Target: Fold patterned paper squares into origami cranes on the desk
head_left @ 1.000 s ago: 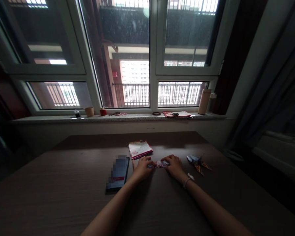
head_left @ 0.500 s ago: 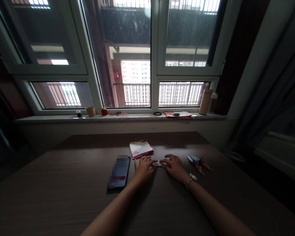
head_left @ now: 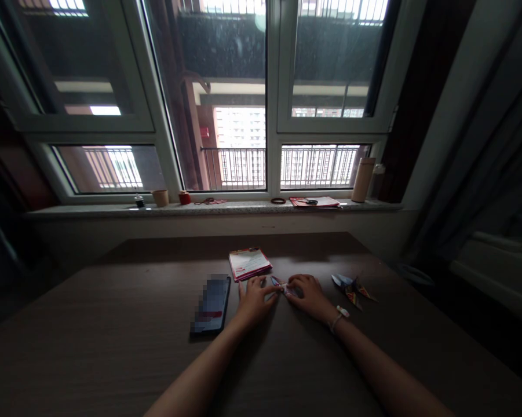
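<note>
A small folded piece of coloured paper [head_left: 279, 286] lies on the dark wooden table [head_left: 113, 347], between both hands. My left hand [head_left: 252, 299] rests beside it with its fingers curled, the fingertips pinching the paper's left part. My right hand [head_left: 307, 295], with a light band at the wrist, presses on the paper's right part with bent fingers. The paper now looks narrow and pointed, and most of it is hidden by the fingers.
A phone [head_left: 211, 304] lies left of my left hand. A stack of red-and-white paper sheets [head_left: 248, 262] sits just beyond the hands. Folded coloured paper figures [head_left: 351, 288] lie to the right. The windowsill [head_left: 243, 209] holds cups, a tall tumbler [head_left: 362, 179] and papers.
The paper between my hands has gone from a wider flat strip to a narrower pointed shape. Both hands moved closer together over it.
</note>
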`<action>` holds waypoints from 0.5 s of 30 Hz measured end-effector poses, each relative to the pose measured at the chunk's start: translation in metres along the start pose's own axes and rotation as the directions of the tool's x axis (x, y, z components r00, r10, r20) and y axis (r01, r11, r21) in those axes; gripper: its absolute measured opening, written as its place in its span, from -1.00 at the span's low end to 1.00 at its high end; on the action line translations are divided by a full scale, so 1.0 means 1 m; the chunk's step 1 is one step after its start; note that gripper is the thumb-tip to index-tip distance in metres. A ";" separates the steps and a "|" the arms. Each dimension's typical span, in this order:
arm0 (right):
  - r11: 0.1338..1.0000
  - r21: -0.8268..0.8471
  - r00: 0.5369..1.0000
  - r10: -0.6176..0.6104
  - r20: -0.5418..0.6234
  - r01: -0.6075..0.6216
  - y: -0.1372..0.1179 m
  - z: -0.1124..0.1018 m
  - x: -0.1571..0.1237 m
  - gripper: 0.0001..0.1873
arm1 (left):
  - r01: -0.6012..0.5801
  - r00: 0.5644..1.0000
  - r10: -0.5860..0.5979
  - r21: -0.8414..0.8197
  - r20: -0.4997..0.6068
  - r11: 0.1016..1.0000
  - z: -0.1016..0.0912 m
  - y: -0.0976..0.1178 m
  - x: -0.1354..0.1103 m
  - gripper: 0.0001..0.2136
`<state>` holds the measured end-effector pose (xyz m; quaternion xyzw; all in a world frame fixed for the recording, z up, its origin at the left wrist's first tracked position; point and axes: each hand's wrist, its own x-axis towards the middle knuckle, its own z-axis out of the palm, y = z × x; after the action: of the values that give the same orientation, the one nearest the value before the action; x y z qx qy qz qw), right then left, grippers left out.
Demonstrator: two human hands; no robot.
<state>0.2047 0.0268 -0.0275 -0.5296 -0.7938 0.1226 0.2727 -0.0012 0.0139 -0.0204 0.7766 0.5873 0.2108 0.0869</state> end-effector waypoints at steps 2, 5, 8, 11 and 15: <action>0.999 0.042 1.000 -0.023 0.005 0.023 0.001 0.000 0.000 -0.73 | 0.021 1.000 -0.021 0.010 0.001 1.000 -0.001 0.001 0.000 -0.73; 0.993 0.101 0.998 -0.064 0.016 0.062 0.003 -0.001 -0.001 -0.75 | 0.041 0.999 -0.041 0.007 -0.003 0.999 -0.002 0.002 0.000 -0.73; 0.987 0.131 0.995 -0.100 0.022 0.097 0.002 -0.003 -0.001 -0.78 | 0.047 0.999 -0.047 -0.008 -0.006 0.999 -0.002 0.002 0.000 -0.72; 0.986 0.129 0.993 -0.115 0.030 0.110 -0.002 -0.005 -0.001 -0.82 | 0.049 0.999 -0.049 -0.024 -0.007 0.999 -0.001 0.001 0.000 -0.71; 0.989 0.105 0.993 -0.110 0.048 0.105 -0.007 -0.007 -0.002 -0.78 | 0.025 0.999 -0.027 -0.058 -0.032 0.998 0.000 0.000 0.000 -0.72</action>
<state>0.2038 0.0209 -0.0188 -0.4679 -0.8209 0.1624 0.2842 -0.0013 0.0140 -0.0200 0.7625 0.5924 0.2394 0.1022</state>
